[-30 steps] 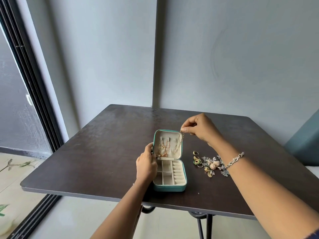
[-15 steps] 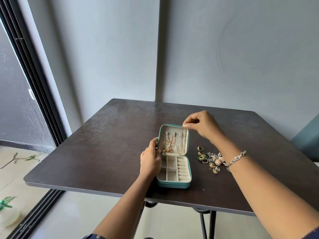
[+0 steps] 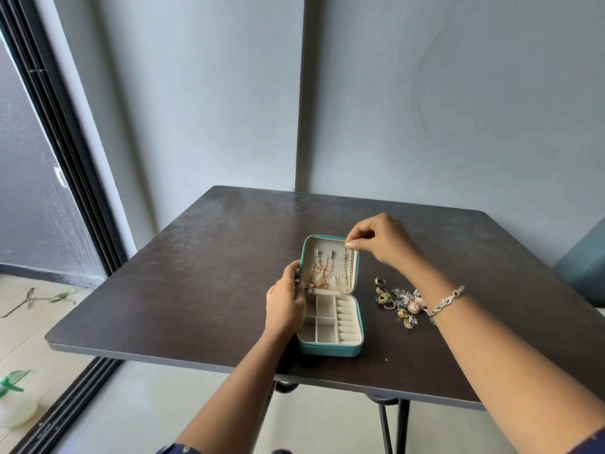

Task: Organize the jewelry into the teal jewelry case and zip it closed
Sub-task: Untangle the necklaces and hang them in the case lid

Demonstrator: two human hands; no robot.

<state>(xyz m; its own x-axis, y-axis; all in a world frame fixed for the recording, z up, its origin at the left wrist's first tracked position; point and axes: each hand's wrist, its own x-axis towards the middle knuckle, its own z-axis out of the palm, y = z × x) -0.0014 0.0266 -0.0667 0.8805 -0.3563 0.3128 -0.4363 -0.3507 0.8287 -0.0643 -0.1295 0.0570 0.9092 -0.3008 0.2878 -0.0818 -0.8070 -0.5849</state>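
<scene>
The teal jewelry case (image 3: 327, 349) lies open on the dark table (image 3: 196, 283), its cream lid standing upright. Gold chains (image 3: 319, 273) hang from hooks inside the lid. My right hand (image 3: 379, 242) pinches the top of a thin necklace (image 3: 347, 270) at the lid's upper right hook; the chain hangs down into the lid's pocket. My left hand (image 3: 286, 299) grips the case's left side at the hinge, steadying the lid. The tray's compartments look bare. A pile of loose earrings and rings (image 3: 397, 299) lies on the table right of the case.
The table's front edge runs just below the case. A grey wall corner stands behind the table. A sliding door frame (image 3: 65, 198) is at the left, with a white bag (image 3: 16, 404) on the floor. A silver bracelet (image 3: 447, 301) is on my right wrist.
The necklace in my right hand now hangs straight inside the lid at its right hook. My left hand keeps its hold on the case. The camera view shifted slightly.
</scene>
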